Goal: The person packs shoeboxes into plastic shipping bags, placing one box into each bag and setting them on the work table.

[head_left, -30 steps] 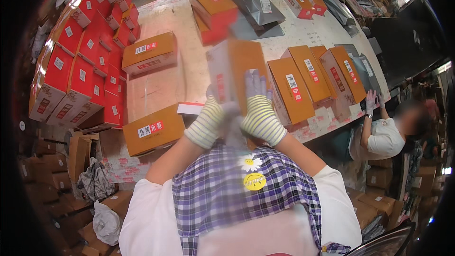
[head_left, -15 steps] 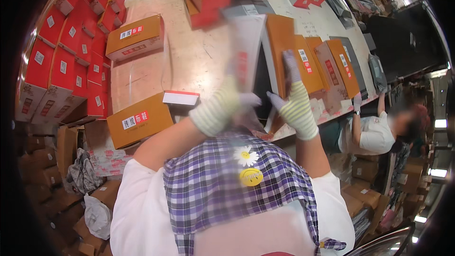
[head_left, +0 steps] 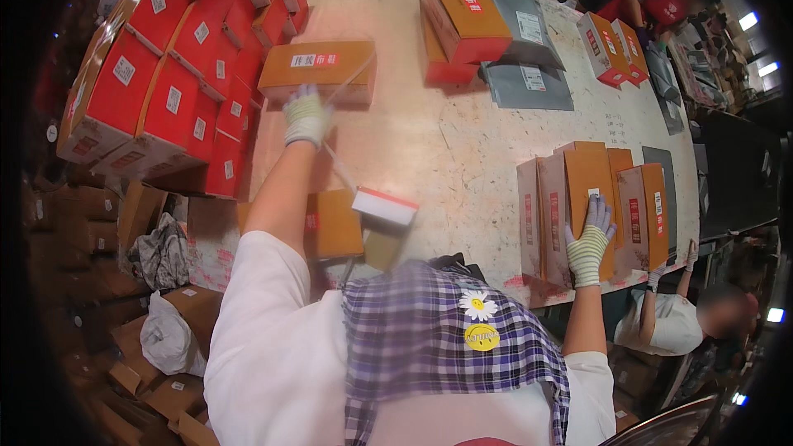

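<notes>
My left hand (head_left: 306,118), in a striped glove, reaches to the near side of an orange-and-white shoe box (head_left: 317,66) lying at the far left of the table. Its fingers are stretched out against the box's lower edge. My right hand (head_left: 591,239), gloved too, lies with spread fingers on an orange shoe box (head_left: 589,198) in a row standing on edge at the right. A pale shoe box (head_left: 531,219) stands at that row's left end, and another orange box (head_left: 652,206) at its right.
Stacked red shoe boxes (head_left: 173,99) line the left side. Grey mailing bags (head_left: 529,87) lie beside two piled boxes (head_left: 464,15) at the back. A small red-and-white box (head_left: 386,205) is near my left arm, above an orange box (head_left: 339,223). Co-workers are at the right and far edges.
My left hand has moved from the middle to the far-left box. The pale box from between my hands now stands in the right-hand row, with my right hand over that row. The view has shifted.
</notes>
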`<state>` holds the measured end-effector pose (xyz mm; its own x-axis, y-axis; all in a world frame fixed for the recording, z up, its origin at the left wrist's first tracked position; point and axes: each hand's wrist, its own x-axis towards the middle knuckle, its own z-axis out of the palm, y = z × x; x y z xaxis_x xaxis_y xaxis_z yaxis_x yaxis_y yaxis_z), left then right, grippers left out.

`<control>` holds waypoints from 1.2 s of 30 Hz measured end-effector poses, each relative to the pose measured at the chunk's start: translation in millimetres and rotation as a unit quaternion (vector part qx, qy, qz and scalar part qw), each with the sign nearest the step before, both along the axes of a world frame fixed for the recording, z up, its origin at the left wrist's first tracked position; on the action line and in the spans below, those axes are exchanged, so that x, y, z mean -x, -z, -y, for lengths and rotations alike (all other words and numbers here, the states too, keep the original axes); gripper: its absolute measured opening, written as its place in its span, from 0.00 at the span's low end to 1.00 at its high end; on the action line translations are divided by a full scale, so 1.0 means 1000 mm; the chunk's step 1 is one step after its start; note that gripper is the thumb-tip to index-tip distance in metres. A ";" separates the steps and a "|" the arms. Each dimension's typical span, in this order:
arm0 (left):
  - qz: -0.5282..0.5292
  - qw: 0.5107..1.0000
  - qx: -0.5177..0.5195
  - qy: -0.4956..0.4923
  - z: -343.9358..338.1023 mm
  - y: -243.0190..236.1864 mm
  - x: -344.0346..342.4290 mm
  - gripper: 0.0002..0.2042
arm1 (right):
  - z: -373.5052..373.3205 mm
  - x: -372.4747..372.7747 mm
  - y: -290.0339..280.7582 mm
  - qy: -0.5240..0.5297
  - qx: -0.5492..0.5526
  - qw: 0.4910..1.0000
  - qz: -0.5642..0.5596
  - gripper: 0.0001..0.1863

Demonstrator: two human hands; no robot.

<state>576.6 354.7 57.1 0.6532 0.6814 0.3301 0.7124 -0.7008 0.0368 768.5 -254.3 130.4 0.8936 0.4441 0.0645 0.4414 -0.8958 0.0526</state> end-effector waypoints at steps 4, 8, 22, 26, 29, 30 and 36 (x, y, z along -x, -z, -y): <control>-0.041 0.929 0.354 0.102 -0.012 0.025 -0.008 0.21 | 0.004 0.007 0.000 0.032 -0.004 0.999 0.001 0.53; 0.334 0.928 0.119 0.113 -0.050 0.092 0.009 0.15 | -0.004 -0.006 -0.001 -0.004 -0.007 1.000 0.005 0.52; 0.004 0.977 0.164 0.134 -0.036 -0.014 0.002 0.25 | -0.006 0.008 -0.014 0.027 -0.033 0.999 0.012 0.50; 0.116 0.987 0.066 0.087 -0.022 -0.092 0.022 0.22 | -0.001 0.002 -0.001 0.008 -0.068 0.997 0.025 0.47; 0.122 0.952 0.032 0.280 0.010 -0.167 0.050 0.19 | -0.009 0.020 -0.009 -0.026 -0.270 0.962 0.023 0.32; 0.129 0.920 0.003 0.371 0.016 -0.177 0.060 0.17 | -0.024 0.028 -0.014 -0.026 -0.358 0.933 -0.017 0.29; 0.123 0.746 -0.197 0.624 0.168 -0.268 0.103 0.19 | -0.155 0.134 -0.086 -0.204 -0.519 0.661 -0.503 0.35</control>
